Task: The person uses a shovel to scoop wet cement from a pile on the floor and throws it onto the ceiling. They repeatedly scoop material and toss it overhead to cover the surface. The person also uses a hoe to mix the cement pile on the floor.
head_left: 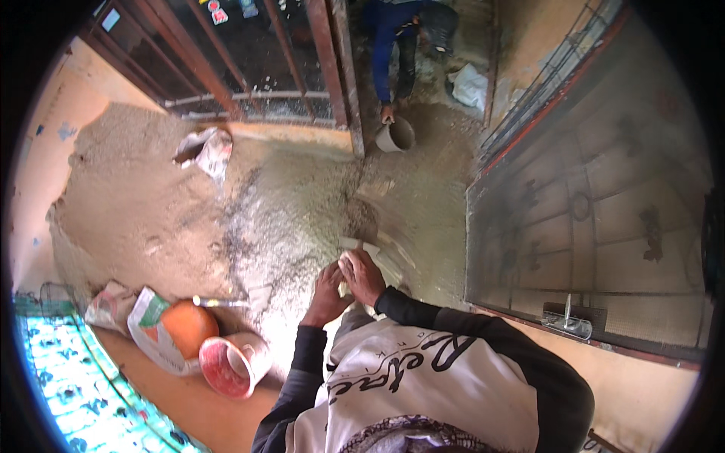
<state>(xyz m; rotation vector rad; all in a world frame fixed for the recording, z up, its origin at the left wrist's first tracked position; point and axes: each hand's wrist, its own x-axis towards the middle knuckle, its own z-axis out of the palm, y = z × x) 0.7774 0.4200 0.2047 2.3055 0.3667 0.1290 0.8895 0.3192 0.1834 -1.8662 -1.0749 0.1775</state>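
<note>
My right hand (pixel 364 276) and my left hand (pixel 328 296) come together in front of my body, fingers closed around the grip of a tool (pixel 359 244). A pale, flat end of it shows just beyond my knuckles; most of its shaft is hidden, so its exact kind cannot be made out. Past it lies wet grey mortar (pixel 294 200) spread over the floor, with a dark hollow (pixel 361 219) and smooth streaks beside it. At the far side another person's hand (pixel 387 115) holds the rim of a grey bucket (pixel 397 136), tilted over the mortar.
A sand heap (pixel 143 204) fills the left, with a torn sack (pixel 205 151) on it. Near left are a red-rimmed bucket (pixel 230 366), an orange round object (pixel 189 328) and a white sack (pixel 155 332). A mesh-covered panel (pixel 596 219) stands right; a barred window (pixel 234 60) is behind.
</note>
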